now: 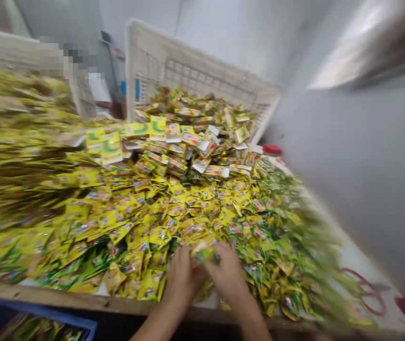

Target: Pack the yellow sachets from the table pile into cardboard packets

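Note:
Close to the table's front edge, my left hand (183,274) and my right hand (228,274) come together with fingers curled. Between them they hold a small green-and-yellow packet (206,255), blurred, with a whitish part at its top. Whether it is a sachet or a little carton, I cannot tell. All around my hands lies a thick spread of yellow sachets (149,234), with green sachets (264,246) mostly to the right. Behind these, small yellow cartons (207,147) with white flaps are heaped.
A tilted white plastic crate (202,61) holds more cartons at the back. Yellow packs rise in a large pile (21,142) on the left. A red rubber-like loop (380,298) lies at right, near a red lid (272,149). Below the front edge is a blue bin (64,318).

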`<action>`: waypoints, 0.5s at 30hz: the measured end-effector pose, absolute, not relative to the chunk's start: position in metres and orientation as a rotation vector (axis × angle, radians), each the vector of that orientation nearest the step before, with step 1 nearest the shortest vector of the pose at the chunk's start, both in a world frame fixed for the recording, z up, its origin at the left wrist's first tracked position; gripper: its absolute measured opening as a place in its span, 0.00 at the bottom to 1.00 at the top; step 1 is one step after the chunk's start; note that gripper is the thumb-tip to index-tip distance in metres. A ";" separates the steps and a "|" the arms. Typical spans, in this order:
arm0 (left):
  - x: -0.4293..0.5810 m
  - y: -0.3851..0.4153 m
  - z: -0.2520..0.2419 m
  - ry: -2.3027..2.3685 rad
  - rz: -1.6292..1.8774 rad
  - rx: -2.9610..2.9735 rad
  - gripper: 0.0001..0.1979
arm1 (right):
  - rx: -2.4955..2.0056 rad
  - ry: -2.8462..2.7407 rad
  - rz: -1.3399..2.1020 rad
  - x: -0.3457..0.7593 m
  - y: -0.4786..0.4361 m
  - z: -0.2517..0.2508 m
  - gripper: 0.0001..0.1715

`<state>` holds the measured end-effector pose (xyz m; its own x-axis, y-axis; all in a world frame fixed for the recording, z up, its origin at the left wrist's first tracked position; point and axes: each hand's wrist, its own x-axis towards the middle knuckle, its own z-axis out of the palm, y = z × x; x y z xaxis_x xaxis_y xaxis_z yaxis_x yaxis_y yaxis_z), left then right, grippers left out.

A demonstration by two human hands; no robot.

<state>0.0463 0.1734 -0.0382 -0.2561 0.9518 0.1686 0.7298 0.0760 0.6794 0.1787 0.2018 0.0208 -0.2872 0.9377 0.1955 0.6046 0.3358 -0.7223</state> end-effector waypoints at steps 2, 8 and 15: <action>0.044 0.171 -0.043 1.990 1.019 1.692 0.18 | -1.280 -2.107 0.791 0.180 0.199 0.030 0.11; 0.030 0.152 -0.036 1.598 1.221 1.499 0.13 | -1.114 -2.279 0.962 0.180 0.200 0.051 0.18; 0.014 0.136 -0.011 1.385 1.362 0.844 0.17 | -1.064 -2.184 0.811 0.155 0.192 0.039 0.17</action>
